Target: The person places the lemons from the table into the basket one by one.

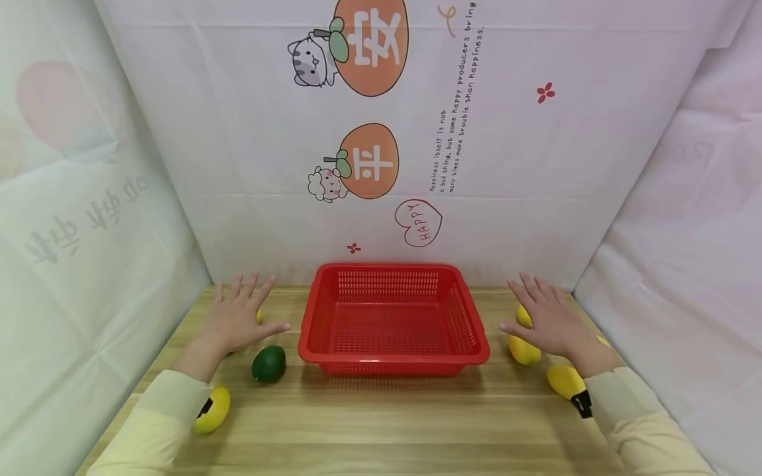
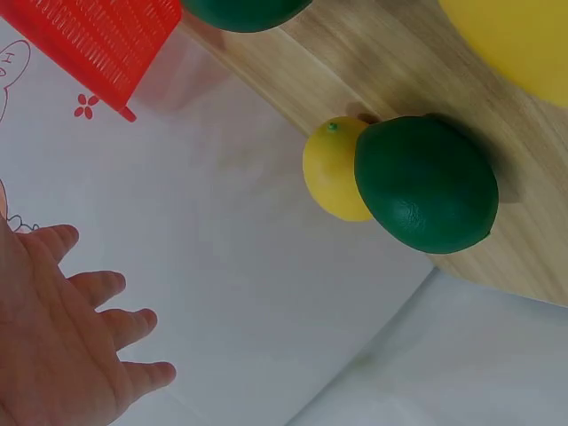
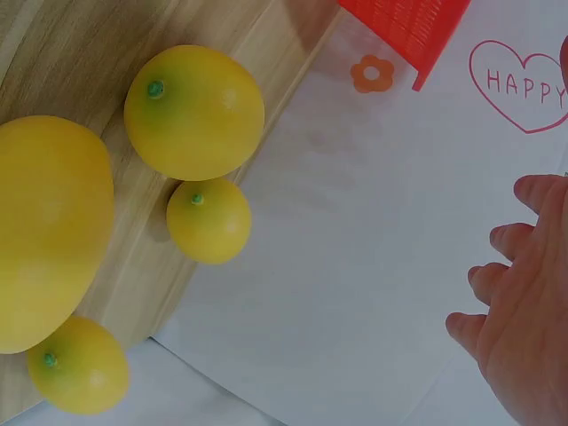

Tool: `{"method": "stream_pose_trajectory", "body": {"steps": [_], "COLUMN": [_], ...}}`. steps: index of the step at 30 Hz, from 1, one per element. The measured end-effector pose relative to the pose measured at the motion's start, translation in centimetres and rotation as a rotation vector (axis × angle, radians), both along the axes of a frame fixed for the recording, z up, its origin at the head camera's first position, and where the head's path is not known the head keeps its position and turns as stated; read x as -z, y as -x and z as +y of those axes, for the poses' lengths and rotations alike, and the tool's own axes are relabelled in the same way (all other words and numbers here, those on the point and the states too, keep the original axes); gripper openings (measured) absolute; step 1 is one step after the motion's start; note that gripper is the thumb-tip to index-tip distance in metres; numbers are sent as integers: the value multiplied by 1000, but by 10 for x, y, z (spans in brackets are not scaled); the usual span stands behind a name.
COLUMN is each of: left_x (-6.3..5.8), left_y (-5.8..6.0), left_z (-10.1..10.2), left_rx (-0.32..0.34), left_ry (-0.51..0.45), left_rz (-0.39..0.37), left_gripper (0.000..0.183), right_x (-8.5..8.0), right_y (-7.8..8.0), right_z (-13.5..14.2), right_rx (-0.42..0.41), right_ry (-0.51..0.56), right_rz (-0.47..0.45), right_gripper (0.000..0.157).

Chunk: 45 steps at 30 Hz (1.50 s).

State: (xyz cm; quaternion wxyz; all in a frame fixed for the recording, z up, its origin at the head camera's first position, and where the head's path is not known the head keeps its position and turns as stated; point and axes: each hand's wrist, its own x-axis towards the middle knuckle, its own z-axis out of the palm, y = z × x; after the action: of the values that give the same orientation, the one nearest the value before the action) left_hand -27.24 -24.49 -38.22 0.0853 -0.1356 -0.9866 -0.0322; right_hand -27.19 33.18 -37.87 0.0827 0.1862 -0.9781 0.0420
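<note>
My left hand point(image 1: 235, 318) is held over the left side of the table, fingers spread and empty. Beneath and around it lie a dark green fruit point(image 1: 269, 364), a yellow fruit point(image 1: 215, 411) with a black patch, and, in the left wrist view, a small yellow fruit point(image 2: 335, 169) beside another green fruit point(image 2: 426, 184). Over the right side my right hand point(image 1: 553, 322) also spreads its fingers, holding nothing. Near it are a round yellow fruit point(image 3: 195, 113), two smaller yellow fruits, one point(image 3: 209, 221) close beside it, and a large yellow fruit point(image 3: 49, 232).
Between the hands a red plastic basket point(image 1: 387, 367) with slotted walls stands on the wooden table point(image 1: 381, 430), nothing inside it. A printed white cloth point(image 1: 250, 165) rises behind the table, and white cloth hangs at both sides.
</note>
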Motion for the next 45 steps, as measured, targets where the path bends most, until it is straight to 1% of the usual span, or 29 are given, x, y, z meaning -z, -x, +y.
{"method": "stream_pose_trajectory", "body": {"steps": [5,11,18,21,24,29,36,40,45], "left_x": [-1,2,5,6,8,11,15,18,20], "left_y": [-1,-5,-7,-9,-12,-18,-30,-34,-39], "left_z": [0,-3,-6,-7,-8,-10,-15,-18,-20], "left_rx": [4,22,60,68,76,101,130,136,142], "left_ry": [4,21,1,-5,-1,11,9,15,15], "left_rz": [0,18,41,43,67,119,142,146,131], "left_gripper": [107,110,105,104,99,95,92,94,93], "right_x": [1,6,8,9,11,15,26,32,37], "right_y": [-1,0,-1,-1,-2,-5,-11,-12,-14], "right_z": [-1,-3,-9,-13,-17,-24,-33,-37,-40], "right_rx": [-18,-70,-120,-135,-159,-192,-293,-310,-312], "right_ry": [-16,-33,-20,-46,-74,-91,-99,-110,-120], "right_rz": [28,46,62,73,84,84,128,134,96], "right_gripper": [95,95,93,93,91,88,79,76,73]}}
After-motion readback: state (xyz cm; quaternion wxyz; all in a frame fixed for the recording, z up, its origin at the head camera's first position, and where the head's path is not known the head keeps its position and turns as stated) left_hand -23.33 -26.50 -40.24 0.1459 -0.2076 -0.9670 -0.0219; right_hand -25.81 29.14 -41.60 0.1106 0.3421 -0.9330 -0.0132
